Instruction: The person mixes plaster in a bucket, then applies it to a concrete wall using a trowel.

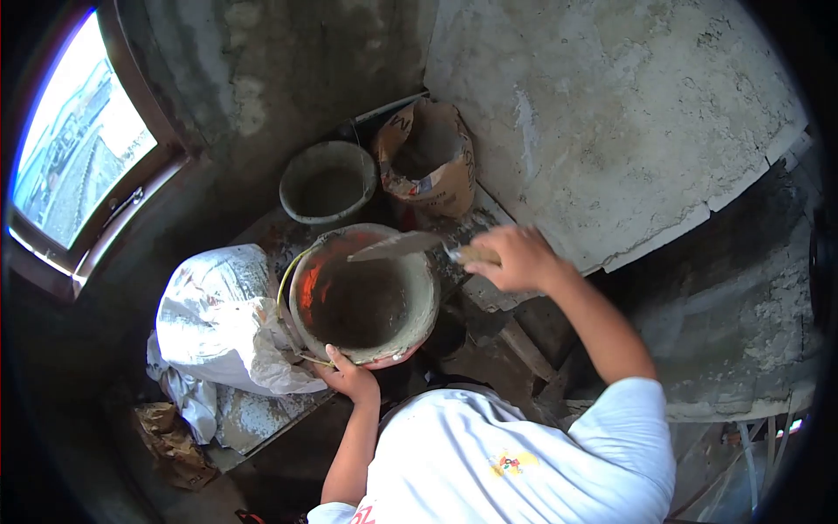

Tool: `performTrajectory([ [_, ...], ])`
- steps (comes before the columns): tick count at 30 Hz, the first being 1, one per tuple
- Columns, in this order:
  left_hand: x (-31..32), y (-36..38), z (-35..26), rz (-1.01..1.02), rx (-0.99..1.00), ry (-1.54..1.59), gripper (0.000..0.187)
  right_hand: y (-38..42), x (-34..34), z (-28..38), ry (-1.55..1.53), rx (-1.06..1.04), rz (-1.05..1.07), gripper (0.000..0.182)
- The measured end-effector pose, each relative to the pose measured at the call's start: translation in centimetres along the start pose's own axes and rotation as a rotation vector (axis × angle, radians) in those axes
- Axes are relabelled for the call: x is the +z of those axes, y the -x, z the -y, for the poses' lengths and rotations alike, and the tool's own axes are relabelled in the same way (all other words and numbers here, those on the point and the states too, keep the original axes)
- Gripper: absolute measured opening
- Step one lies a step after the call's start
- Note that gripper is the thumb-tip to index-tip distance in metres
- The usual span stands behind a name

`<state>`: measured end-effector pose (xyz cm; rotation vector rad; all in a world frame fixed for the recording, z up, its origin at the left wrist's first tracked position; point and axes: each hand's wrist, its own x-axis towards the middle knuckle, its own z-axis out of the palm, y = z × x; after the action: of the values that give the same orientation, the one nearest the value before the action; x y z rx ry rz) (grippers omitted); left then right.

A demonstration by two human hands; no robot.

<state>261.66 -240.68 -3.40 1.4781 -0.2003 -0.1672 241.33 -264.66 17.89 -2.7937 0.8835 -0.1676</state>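
My right hand [524, 258] is closed around the handle of a pointing trowel [394, 246]. Its flat blade reaches left across the far rim of a mortar-caked bucket [425, 306]. On the near side of that bucket, my left hand [351, 381] grips the rim, thumb on top and fingers underneath. Orange-red patches show on the bucket's inner wall, and grey residue lies at the bottom. A yellowish handle hangs along its left side.
Behind stands a second grey bucket [328, 183] beside an open paper cement bag [429, 162]. A white sack [218, 319] sits at the left, with crumpled brown paper [173, 445] below. A window [83, 144] is upper left; a rough plastered slab [611, 113] rises right.
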Motion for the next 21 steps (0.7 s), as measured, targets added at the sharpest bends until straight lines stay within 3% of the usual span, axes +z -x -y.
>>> performTrajectory([
  [5,0.8,-0.5,-0.7,-0.036,-0.060,0.162,0.047,7.2,11.5,-4.2,-0.396,0.091,-0.344,0.038],
  [13,0.4,-0.8,0.4,-0.053,-0.135,0.182,0.046,14.1,27.1,2.3,-1.197,0.432,-0.486,0.033],
  [17,-0.1,-0.9,0.7,-0.054,-0.093,0.144,0.040,14.7,27.5,3.8,-1.215,0.424,-0.526,0.031],
  [20,-0.8,-1.2,1.2,-0.066,-0.077,0.143,0.035,15.3,25.7,3.7,-1.079,0.390,-0.564,0.031],
  [21,-1.0,-1.4,1.3,-0.016,-0.074,0.128,0.039,16.0,24.6,3.1,-0.966,0.356,-0.480,0.032],
])
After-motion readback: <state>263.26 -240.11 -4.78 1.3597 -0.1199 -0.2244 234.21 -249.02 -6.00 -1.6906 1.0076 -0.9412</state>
